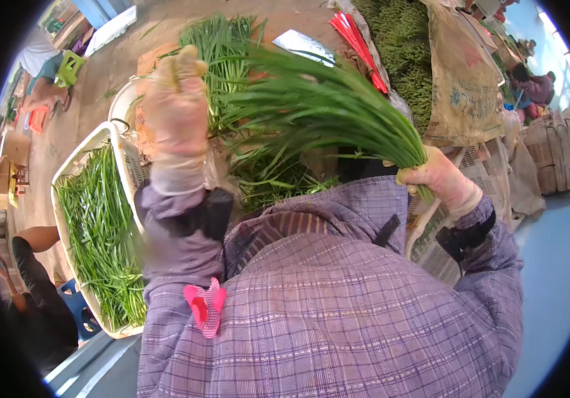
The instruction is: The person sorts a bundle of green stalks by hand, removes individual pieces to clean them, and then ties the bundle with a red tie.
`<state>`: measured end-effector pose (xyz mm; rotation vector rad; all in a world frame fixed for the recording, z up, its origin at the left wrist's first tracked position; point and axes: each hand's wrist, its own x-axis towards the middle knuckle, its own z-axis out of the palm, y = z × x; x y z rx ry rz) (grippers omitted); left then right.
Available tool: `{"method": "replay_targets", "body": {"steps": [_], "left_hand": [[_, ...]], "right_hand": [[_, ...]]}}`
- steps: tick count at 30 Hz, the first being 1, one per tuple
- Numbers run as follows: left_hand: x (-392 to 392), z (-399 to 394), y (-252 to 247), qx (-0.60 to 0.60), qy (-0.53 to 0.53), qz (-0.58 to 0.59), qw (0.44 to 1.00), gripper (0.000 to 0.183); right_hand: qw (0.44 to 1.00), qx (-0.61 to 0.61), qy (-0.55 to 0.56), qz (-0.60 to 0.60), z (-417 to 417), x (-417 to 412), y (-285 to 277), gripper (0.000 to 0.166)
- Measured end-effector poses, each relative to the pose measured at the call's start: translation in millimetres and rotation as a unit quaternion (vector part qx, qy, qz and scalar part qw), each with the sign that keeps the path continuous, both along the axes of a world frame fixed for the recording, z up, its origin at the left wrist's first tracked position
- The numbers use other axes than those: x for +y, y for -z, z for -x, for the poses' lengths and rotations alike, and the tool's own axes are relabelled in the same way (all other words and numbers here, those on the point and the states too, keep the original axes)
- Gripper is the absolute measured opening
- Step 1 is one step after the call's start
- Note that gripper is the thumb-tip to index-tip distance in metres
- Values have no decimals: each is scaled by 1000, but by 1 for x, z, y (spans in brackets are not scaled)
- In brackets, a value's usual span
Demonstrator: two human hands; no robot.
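My right hand [439, 179], in a thin translucent glove, is closed around the stem ends of a large bunch of long green leafy vegetables, probably Chinese chives [325, 109]. The leaves fan out to the left and are blurred. My left hand [178, 99], gloved too, is raised at the left and blurred; whether it holds anything cannot be told. Behind it, another pile of the green leaves [223, 64] lies on an orange-brown board [146, 124]. Loose leaves [285, 174] lie close before my body.
At the left stands a white plastic crate [58, 199] filled with green leaves. Red strips [359, 49] lie beyond the bunch, near a heap of dark green stalks [399, 64] and a woven sack [464, 94]. Other people are at the far left and far right.
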<state>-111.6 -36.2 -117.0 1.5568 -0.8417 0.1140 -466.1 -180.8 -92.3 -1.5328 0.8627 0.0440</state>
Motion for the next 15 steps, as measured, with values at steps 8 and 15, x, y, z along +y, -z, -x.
{"method": "replay_targets", "body": {"steps": [8, 15], "left_hand": [[49, 37, 72, 8, 264, -405, 875, 28], [52, 52, 69, -6, 388, -484, 784, 55]], "right_hand": [[909, -235, 177, -295, 8, 37, 44, 64], [893, -260, 206, -303, 6, 48, 31, 61]]}}
